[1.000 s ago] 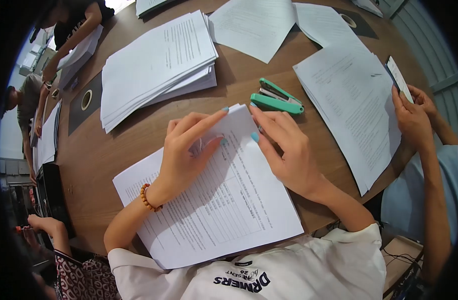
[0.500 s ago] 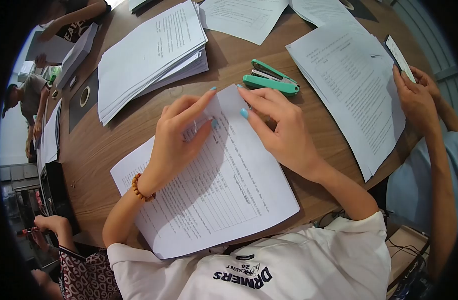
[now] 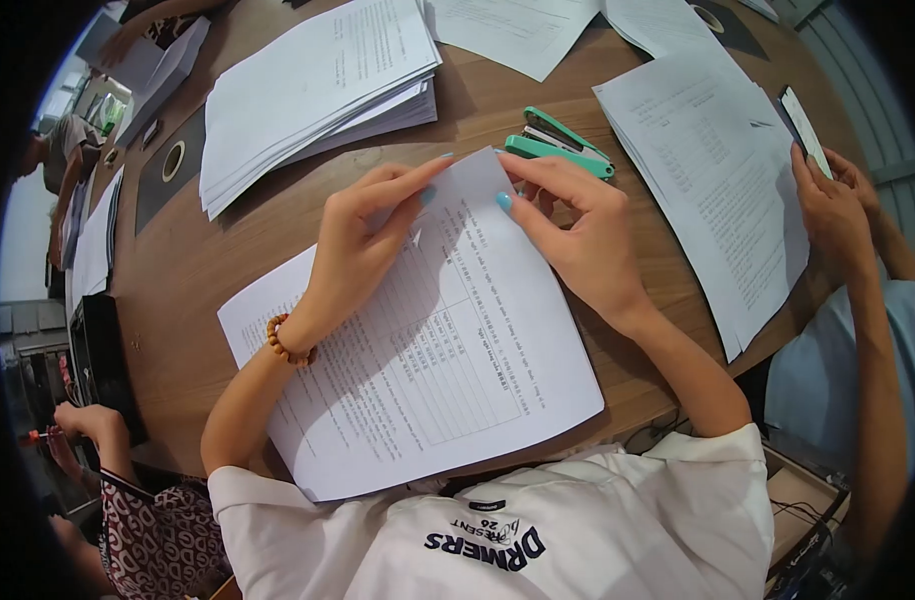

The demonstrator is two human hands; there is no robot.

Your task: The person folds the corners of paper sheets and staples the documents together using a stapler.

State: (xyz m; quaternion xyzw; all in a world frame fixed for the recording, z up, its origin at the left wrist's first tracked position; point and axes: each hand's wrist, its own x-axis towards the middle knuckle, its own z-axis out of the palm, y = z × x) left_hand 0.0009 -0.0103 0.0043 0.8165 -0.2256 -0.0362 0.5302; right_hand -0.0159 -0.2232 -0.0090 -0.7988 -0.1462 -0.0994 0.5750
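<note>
Currently, in the head view, the left hand (image 3: 363,225) has its thumb and forefinger slightly parted, their tips against the far corner of the printed papers (image 3: 448,350). The right hand (image 3: 588,230) has its thumb and forefinger a little apart at that corner's right edge; whether they pinch it, I cannot tell. The papers lie below both hands' fingers, spreading toward the wearer. Just beyond the right fingers sits a green stapler (image 3: 561,148), its arm raised. A thick paper stack (image 3: 313,100) lies beyond and left of the left fingers. Well right of the right fingers, past more printed sheets (image 3: 713,190), another person's hands (image 3: 836,205) hold a phone (image 3: 804,130).
</note>
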